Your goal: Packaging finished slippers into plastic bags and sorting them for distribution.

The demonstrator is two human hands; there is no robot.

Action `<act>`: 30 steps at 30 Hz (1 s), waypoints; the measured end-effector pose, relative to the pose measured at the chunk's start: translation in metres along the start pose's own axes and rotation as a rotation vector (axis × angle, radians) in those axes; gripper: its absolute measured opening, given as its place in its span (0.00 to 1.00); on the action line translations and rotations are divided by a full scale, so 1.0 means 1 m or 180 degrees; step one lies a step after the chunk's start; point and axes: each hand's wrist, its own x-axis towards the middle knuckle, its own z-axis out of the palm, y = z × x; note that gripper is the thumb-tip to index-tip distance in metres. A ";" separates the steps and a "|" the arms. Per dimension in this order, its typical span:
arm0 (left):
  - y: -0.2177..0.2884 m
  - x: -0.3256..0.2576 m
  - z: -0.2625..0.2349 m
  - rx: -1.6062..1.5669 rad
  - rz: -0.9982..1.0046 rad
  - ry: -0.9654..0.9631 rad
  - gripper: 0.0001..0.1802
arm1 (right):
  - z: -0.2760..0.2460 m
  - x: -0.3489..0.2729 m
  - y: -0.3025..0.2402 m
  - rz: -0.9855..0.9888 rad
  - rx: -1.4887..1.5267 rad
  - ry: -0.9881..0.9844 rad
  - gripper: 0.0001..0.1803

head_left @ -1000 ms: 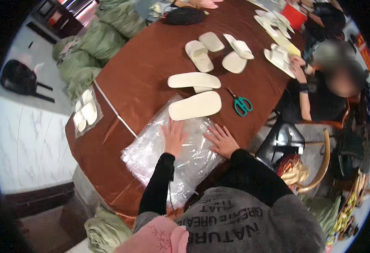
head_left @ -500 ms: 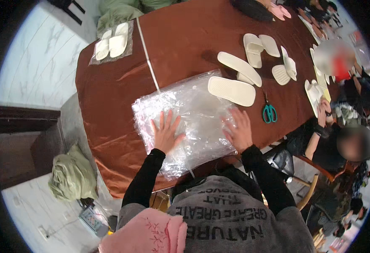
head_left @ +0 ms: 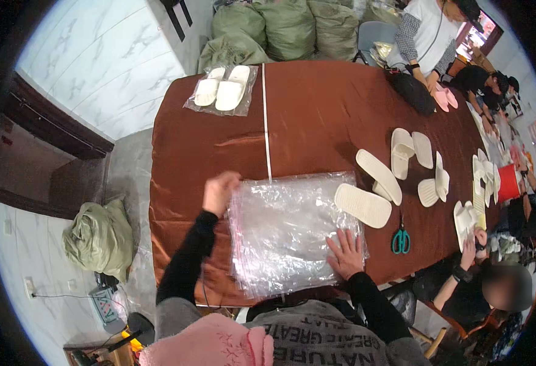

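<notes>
While the right hand (head_left: 345,256) lies flat on the clear bags (head_left: 283,235), fingers spread apart, the left hand (head_left: 219,194) curls at their upper-left corner; whether it grips them cannot be told. The bags lie stacked on the brown desk (head_left: 204,146), a white slipper (head_left: 363,205) overlapping their right side.

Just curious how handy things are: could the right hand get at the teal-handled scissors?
Probably yes: the right hand rests on the plastic bags, close to the scissors, and nothing seems to block the way between them.
</notes>
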 end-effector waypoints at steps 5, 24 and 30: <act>-0.060 0.138 -0.055 0.1725 0.0455 0.0736 0.07 | -0.003 0.012 -0.005 -0.0038 0.0059 -0.0123 0.34; -0.032 0.186 0.053 0.2160 0.1407 -0.0218 0.26 | -0.010 0.021 0.001 0.0159 0.0219 -0.0436 0.32; -0.087 0.187 0.052 0.1401 -0.0268 -0.0330 0.21 | -0.008 0.017 -0.004 0.0084 0.0269 -0.0322 0.31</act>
